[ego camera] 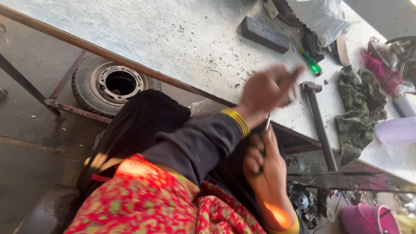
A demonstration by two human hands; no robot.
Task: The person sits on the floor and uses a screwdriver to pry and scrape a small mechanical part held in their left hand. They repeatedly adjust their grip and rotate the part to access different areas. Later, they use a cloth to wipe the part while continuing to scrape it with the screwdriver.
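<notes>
Grey metal desk (pixel 173 39) runs across the top of the frame, scratched up and dotted with little specks. Left hand (pixel 268 90) is in the middle of the shot over the desk edge, pretty blurred, fingers curled in loosely; can't tell if it's got anything pinched in there. Yellow bangles (pixel 237 121) sit on that wrist, dark sleeve behind them. Right hand (pixel 265 167) is lower, just below centre-right, its grip closed around a thin metal tool (pixel 268 121) that sticks up toward the left hand. What kind of tool it is, I can't make out; only a short bright shaft shows.

On the desk just right of the hands lies a hammer (pixel 318 121), head near the left hand's fingertips and handle running down toward the lower right. A green-handled screwdriver (pixel 312 64) is just above it, a dark rectangular block (pixel 264 34) further up, and a crumpled olive rag (pixel 359 104) off to the right. Under the desk at left there's an old wheel (pixel 110 84) on the floor.
</notes>
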